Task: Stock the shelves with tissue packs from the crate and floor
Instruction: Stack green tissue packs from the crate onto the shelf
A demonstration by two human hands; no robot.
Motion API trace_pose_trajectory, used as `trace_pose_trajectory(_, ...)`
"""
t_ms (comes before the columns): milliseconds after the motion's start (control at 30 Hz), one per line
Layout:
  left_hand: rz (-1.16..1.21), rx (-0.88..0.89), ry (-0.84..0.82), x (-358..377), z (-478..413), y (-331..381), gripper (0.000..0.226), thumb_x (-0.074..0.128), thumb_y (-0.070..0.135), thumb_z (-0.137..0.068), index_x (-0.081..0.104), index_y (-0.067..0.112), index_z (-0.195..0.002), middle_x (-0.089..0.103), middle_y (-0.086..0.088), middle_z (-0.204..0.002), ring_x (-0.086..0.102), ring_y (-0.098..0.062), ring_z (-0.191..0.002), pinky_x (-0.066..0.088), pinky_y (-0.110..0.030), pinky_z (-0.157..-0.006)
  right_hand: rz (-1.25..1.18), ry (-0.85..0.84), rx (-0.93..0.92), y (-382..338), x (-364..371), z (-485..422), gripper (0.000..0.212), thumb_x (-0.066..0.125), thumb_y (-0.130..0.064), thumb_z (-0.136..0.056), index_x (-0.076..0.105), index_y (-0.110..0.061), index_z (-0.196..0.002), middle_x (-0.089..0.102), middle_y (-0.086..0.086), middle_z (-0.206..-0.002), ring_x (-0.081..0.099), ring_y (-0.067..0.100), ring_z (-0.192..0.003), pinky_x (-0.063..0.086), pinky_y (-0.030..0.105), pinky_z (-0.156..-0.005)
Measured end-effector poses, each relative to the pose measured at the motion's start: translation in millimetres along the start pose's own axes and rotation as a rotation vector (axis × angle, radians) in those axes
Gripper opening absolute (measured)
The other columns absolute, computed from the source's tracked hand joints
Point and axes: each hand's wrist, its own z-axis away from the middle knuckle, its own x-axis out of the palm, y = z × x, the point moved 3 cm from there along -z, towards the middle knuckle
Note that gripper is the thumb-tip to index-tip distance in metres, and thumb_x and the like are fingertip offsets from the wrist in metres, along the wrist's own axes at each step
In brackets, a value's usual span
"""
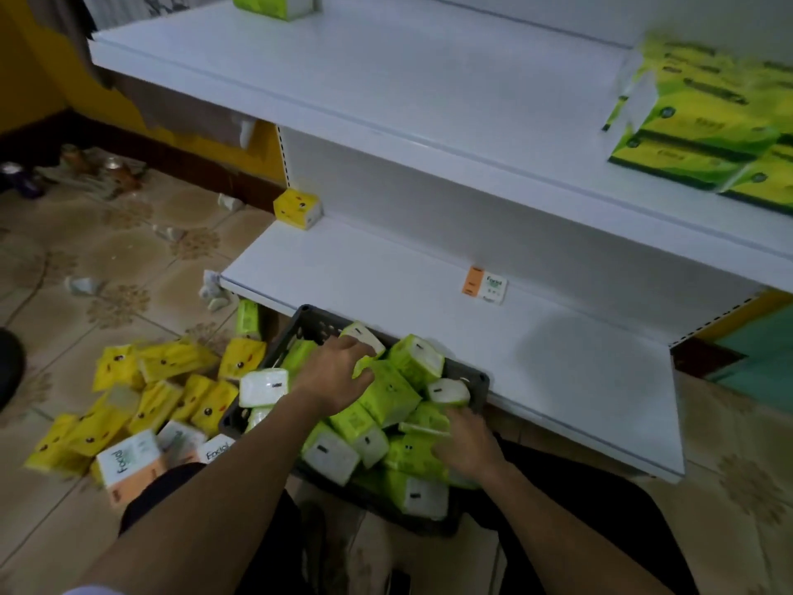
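A: Far left?
B: The floor [128, 259] is tiled. The yellow packs [141, 392] lie heaped loose just left of the crate, some overlapping. Two white-and-orange packs [128, 465] sit at the heap's near edge, by the person's knee.
A: Crate?
B: The dark crate [478, 380] is low centre, between the knees. The green packs [390, 392] in it pile above its rim. Its far rim meets the front edge of the lower shelf [429, 337] in view. Can't tell if they touch.
A: Hands?
B: The left hand [339, 371] reaches over the crate's far side, fingers curled round one end-up pack [370, 334] at the far rim. The right hand [467, 444] lies palm down on packs at the near right. Fingertips are buried, so I can't tell whether it grips or rests.
A: Room on the shelves?
B: On the lower shelf, one yellow pack [297, 208] stands on the back-left corner. One orange-labelled pack [485, 285] stands mid-shelf by the back panel. Open board runs between them, and wider from there to the right end. The upper shelf [343, 79] has open board across its left and middle. The green stack [708, 131] sits at its right, blurred, near the front lip.
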Motion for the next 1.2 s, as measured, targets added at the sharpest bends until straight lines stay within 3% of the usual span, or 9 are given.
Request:
trace_pose_trajectory(167, 0.032, -0.027, -0.031, 28, 5, -21, 0.079, 0.018, 0.056, -0.064, 0.061, 0.017, -0.118, 0.059, -0.007, -0.121, 0.05, -0.028, -0.115, 0.044, -0.035, -0.092, 0.357, -0.138, 0.024, 13, 54, -3, 0.074, 0.06, -0.031, -0.085, 0.019, -0.025, -0.145, 0.021, 0.011, -0.149, 0.034, 0.035, -0.129, 0.039, 0.042, -0.101)
trace_pose_trajectory(300, 0.026, -0.032, -0.058, 38, 5, -28, 0.079, 0.018, 0.056, -0.065, 0.061, 0.016, -0.118, 0.059, -0.008, -0.122, 0.05, -0.029, -0.114, 0.046, -0.037, -0.09, 0.417, -0.09, -0.026, 11, 50, -12, 0.055, 0.046, -0.017, -0.093, 0.025, -0.022, -0.143, 0.029, 0.011, -0.146, 0.03, 0.032, -0.132, 0.042, 0.041, -0.098)
trace_pose_trajectory(500, -0.002, -0.031, -0.102, 28, 1, -19, 0.079, 0.032, 0.058, -0.063, 0.047, 0.022, -0.131, 0.049, -0.004, -0.132, 0.042, -0.025, -0.122, 0.041, -0.035, -0.097, 0.055, 0.066, -0.098, -20, -21, -22, 0.058, 0.061, -0.037, -0.08, 0.042, -0.02, -0.132, 0.052, 0.009, -0.129, 0.045, 0.027, -0.123, 0.043, 0.032, -0.092)
trace_pose_trajectory(667, 0.031, -0.038, -0.078, -9, 10, -6, 0.106, 0.033, 0.07, -0.048, 0.024, 0.025, -0.143, 0.033, -0.008, -0.141, 0.035, -0.027, -0.129, 0.036, -0.035, -0.103, -0.261, 0.238, -0.184, -78, -94, -10, 0.048, 0.063, -0.04, -0.074, 0.054, -0.026, -0.119, 0.061, 0.004, -0.117, 0.054, 0.023, -0.112, 0.045, 0.032, -0.09)
trace_pose_trajectory(833, 0.215, -0.014, 0.165, -67, 32, 11, 0.118, 0.074, 0.058, -0.05, 0.004, 0.036, -0.143, 0.013, -0.011, -0.147, 0.033, -0.03, -0.132, 0.04, -0.038, -0.101, -0.72, 0.321, -0.224, -133, -147, 8, 0.026, 0.064, -0.035, -0.082, 0.06, -0.025, -0.106, 0.065, 0.003, -0.107, 0.058, 0.02, -0.103, 0.046, 0.031, -0.088)
trace_pose_trajectory(967, 0.269, -0.042, 0.392, -119, 36, 24, 0.107, 0.084, 0.031, -0.062, 0.016, 0.025, -0.145, 0.021, -0.014, -0.145, 0.039, -0.03, -0.127, 0.04, -0.035, -0.094, -0.853, 0.371, -0.326, -171, -182, 23, 0.024, 0.06, -0.032, -0.087, 0.059, -0.023, -0.109, 0.062, 0.004, -0.11, 0.059, 0.018, -0.096, 0.044, 0.024, -0.073)
trace_pose_trajectory(1067, 0.318, -0.067, 0.462, -161, 31, 24, 0.098, 0.076, 0.054, -0.055, 0.035, 0.024, -0.138, 0.045, -0.007, -0.131, 0.048, -0.024, -0.117, 0.04, -0.033, -0.093, -0.966, 0.441, -0.407, -188, -215, 32, 0.029, 0.051, -0.03, -0.094, 0.056, -0.028, -0.122, 0.055, -0.004, -0.123, 0.054, 0.012, -0.105, 0.045, 0.019, -0.076)
trace_pose_trajectory(1133, 0.428, -0.105, 0.507, -192, 25, 23, 0.087, 0.067, 0.063, -0.053, 0.048, 0.025, -0.129, 0.055, -0.001, -0.119, 0.054, -0.018, -0.108, 0.046, -0.033, -0.088, -1.041, 0.394, -0.45, -196, -236, 35, 0.03, 0.044, -0.023, -0.097, 0.055, -0.035, -0.123, 0.051, -0.006, -0.13, 0.054, 0.015, -0.113, 0.051, 0.029, -0.083)
trace_pose_trajectory(1200, 0.565, -0.15, 0.483, -220, 14, 19, 0.087, 0.065, 0.071, -0.044, 0.057, 0.026, -0.118, 0.062, 0.0, -0.108, 0.059, -0.015, -0.096, 0.05, -0.028, -0.077, -1.005, 0.364, -0.509, -206, -256, 35, 0.036, 0.045, -0.011, -0.093, 0.055, -0.039, -0.112, 0.054, -0.004, -0.128, 0.061, 0.018, -0.101, 0.054, 0.029, -0.069)
